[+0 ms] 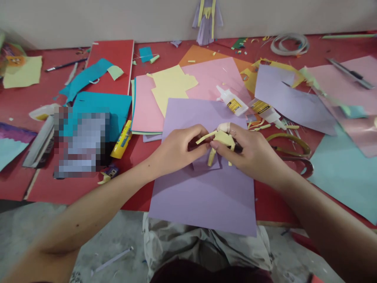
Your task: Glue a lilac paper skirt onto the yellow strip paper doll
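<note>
Both my hands meet over a large purple sheet (203, 196) at the table's front edge. My left hand (184, 147) pinches the left side of a small folded yellow paper piece (224, 138) with strips sticking out. My right hand (253, 153) grips the same piece from the right, its thumb against the paper and a light wrap on one fingertip. Something dark shows between the right fingers, too small to name. Just under the hands lies a smaller purple piece (203, 162).
Two white glue bottles (235, 104) lie behind my right hand, scissors (300, 167) to its right. A yellow glue stick (121, 139) and a cutter (41, 141) lie left. A purple-and-yellow paper figure (206, 21) is at the wall; a metal-bladed knife (350, 73) lies far right.
</note>
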Demonstrator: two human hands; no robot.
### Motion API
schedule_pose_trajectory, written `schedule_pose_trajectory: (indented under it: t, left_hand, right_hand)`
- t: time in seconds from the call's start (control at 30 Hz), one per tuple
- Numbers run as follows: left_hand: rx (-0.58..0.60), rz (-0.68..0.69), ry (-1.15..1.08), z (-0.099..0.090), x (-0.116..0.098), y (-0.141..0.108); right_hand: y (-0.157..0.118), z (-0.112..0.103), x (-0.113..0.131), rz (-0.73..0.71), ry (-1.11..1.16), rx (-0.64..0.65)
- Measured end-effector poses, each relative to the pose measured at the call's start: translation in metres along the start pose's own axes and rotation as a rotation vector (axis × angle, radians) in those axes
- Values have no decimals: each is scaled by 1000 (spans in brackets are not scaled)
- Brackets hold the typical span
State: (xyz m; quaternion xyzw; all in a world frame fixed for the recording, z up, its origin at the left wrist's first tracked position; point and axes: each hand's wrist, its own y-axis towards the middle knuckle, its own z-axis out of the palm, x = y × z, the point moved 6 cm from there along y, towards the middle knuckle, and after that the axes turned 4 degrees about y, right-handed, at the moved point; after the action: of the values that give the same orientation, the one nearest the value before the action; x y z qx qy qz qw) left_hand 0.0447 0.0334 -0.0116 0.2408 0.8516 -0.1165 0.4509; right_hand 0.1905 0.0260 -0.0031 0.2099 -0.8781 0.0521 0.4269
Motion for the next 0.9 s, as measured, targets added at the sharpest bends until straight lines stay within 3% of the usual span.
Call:
schedule_pose_trajectory:
  t: [0.7, 0.9]
  left_hand:
    - [-9, 20, -60, -2, 1, 1]
    - [23, 22, 57, 0, 0, 1]
  right_hand:
    - [1, -1, -2, 19, 77, 6]
    - [1, 0, -2, 19, 82, 27]
